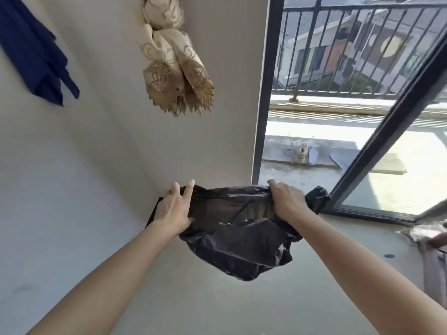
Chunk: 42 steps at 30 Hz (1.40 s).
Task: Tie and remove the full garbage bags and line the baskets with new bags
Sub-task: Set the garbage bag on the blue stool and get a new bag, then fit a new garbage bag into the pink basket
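A black plastic garbage bag (239,240) hangs in the air in front of me, limp and crumpled, its mouth stretched between my hands. My left hand (175,209) grips the bag's left rim with the fingers spread upward. The right rim is bunched in my right hand (287,201), and a loose flap of plastic sticks out past it toward the door. No basket shows in this view.
A beige wall corner stands ahead, with a knotted gold curtain (174,66) and dark blue cloth (36,56) hanging on it. A black-framed glass door (377,151) stands ajar to a balcony with a railing. Crumpled material (430,240) lies at the right edge.
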Motion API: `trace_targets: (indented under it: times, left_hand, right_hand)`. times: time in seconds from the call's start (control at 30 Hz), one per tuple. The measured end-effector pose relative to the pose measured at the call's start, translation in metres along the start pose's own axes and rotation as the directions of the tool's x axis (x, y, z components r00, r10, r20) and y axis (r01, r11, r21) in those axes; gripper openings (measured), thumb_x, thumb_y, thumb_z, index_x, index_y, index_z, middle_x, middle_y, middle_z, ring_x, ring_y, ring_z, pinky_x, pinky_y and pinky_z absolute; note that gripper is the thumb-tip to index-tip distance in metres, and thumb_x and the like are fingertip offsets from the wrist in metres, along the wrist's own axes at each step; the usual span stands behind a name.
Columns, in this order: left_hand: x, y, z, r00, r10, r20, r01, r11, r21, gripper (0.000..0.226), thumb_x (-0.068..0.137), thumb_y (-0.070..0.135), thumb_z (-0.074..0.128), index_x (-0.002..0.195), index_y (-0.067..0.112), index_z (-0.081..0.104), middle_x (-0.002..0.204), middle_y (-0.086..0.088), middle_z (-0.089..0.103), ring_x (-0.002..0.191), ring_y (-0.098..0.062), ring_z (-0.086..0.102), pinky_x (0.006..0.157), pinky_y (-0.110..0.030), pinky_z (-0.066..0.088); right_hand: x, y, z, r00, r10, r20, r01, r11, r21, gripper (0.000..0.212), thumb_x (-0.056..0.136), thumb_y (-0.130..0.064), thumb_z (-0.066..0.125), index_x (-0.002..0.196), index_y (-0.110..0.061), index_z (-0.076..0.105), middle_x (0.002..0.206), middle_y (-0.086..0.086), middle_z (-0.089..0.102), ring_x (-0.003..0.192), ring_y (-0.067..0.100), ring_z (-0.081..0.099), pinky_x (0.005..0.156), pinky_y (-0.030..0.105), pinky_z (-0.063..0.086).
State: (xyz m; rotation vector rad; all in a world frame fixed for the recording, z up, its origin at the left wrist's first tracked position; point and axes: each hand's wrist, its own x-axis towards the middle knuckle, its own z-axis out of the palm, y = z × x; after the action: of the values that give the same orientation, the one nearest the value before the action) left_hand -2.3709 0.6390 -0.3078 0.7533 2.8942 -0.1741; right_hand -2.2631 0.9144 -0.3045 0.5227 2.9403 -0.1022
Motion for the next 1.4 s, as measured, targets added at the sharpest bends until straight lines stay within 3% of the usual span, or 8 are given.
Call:
trace_targets:
  times: [0.33, 0.47, 0.6, 0.83, 0.97, 1.2, 1.3, 1.4]
  left_hand:
    - [0.184, -0.048, 0.084, 0.975, 0.075, 0.209, -0.038, 0.983, -0.178, 0.022, 0.090, 0.009, 0.047, 0.112, 0.010, 0.046, 0.114, -0.013, 0.061, 0.102, -0.035, 0.059, 0.073, -0.038, 0.045]
    - [0.223, -0.044, 0.129, 0.967, -0.022, 0.255, 0.134, 0.892, -0.431, 0.034, 0.088, 0.000, 0.037, 0.120, 0.008, 0.048, 0.105, -0.019, 0.061, 0.093, -0.039, 0.060, 0.076, -0.043, 0.052]
    - [0.249, -0.033, 0.179, 0.964, -0.083, 0.253, 0.221, 0.780, -0.586, 0.022, 0.090, 0.007, 0.044, 0.111, 0.012, 0.051, 0.100, -0.017, 0.066, 0.092, -0.040, 0.061, 0.075, -0.041, 0.050]
    - [0.273, -0.008, 0.329, 0.942, -0.176, 0.284, 0.328, 0.652, -0.683, 0.018, 0.096, 0.014, 0.044, 0.113, 0.014, 0.048, 0.079, 0.000, 0.051, 0.076, -0.032, 0.051, 0.068, -0.035, 0.037]
    - [0.292, 0.005, 0.425, 0.926, -0.133, 0.353, 0.359, 0.593, -0.721, 0.032, 0.090, 0.008, 0.043, 0.118, 0.019, 0.054, 0.082, 0.012, 0.047, 0.086, -0.029, 0.051, 0.077, -0.032, 0.037]
    - [0.344, 0.016, 0.554, 0.949, 0.020, 0.315, 0.241, 0.602, -0.762, 0.019, 0.082, 0.003, 0.041, 0.089, 0.015, 0.054, 0.105, -0.017, 0.062, 0.097, -0.039, 0.058, 0.085, -0.042, 0.050]
    - [0.375, 0.035, 0.603, 0.944, 0.055, 0.325, 0.235, 0.579, -0.781, 0.043, 0.085, 0.000, 0.040, 0.122, 0.016, 0.055, 0.123, -0.009, 0.057, 0.114, -0.032, 0.054, 0.098, -0.037, 0.043]
    - [0.405, 0.061, 0.649, 0.899, 0.122, 0.421, 0.289, 0.556, -0.779, 0.057, 0.089, 0.000, 0.037, 0.141, 0.024, 0.045, 0.131, -0.004, 0.056, 0.120, -0.026, 0.050, 0.094, -0.029, 0.036]
  right_hand:
    - [0.140, -0.044, 0.080, 0.904, 0.413, 0.112, -0.414, 0.910, -0.017, 0.033, 0.090, -0.025, 0.050, 0.122, -0.017, 0.057, 0.118, 0.011, 0.051, 0.110, 0.034, 0.050, 0.085, 0.043, 0.048]
    - [0.164, -0.047, 0.128, 0.853, 0.469, 0.228, -0.504, 0.854, 0.130, 0.050, 0.090, -0.018, 0.037, 0.133, -0.041, 0.046, 0.106, 0.007, 0.063, 0.098, 0.033, 0.062, 0.073, 0.037, 0.048]
    - [0.191, -0.055, 0.181, 0.832, 0.482, 0.273, -0.553, 0.754, 0.354, 0.046, 0.088, -0.015, 0.040, 0.133, -0.025, 0.041, 0.111, 0.014, 0.067, 0.097, 0.039, 0.061, 0.072, 0.037, 0.040]
    - [0.242, -0.061, 0.337, 0.813, 0.350, 0.465, -0.564, 0.671, 0.481, 0.019, 0.087, -0.019, 0.043, 0.105, -0.018, 0.037, 0.114, 0.017, 0.061, 0.087, 0.033, 0.049, 0.072, 0.036, 0.035]
    - [0.266, -0.062, 0.440, 0.836, 0.270, 0.478, -0.508, 0.710, 0.487, 0.037, 0.086, -0.019, 0.044, 0.123, -0.016, 0.041, 0.120, 0.016, 0.059, 0.100, 0.037, 0.056, 0.074, 0.036, 0.037]
    - [0.308, -0.059, 0.576, 0.889, 0.150, 0.432, -0.328, 0.867, 0.375, 0.068, 0.086, -0.020, 0.050, 0.149, -0.024, 0.026, 0.123, 0.015, 0.051, 0.107, 0.039, 0.057, 0.078, 0.039, 0.045]
    - [0.331, -0.059, 0.619, 0.928, 0.113, 0.356, -0.246, 0.902, 0.354, 0.075, 0.085, -0.019, 0.052, 0.152, -0.030, 0.020, 0.115, 0.013, 0.053, 0.097, 0.037, 0.058, 0.074, 0.038, 0.047]
    - [0.356, -0.051, 0.660, 0.950, 0.088, 0.301, -0.170, 0.952, 0.256, 0.042, 0.086, -0.017, 0.052, 0.128, -0.018, 0.046, 0.107, 0.011, 0.058, 0.088, 0.033, 0.057, 0.068, 0.036, 0.046]
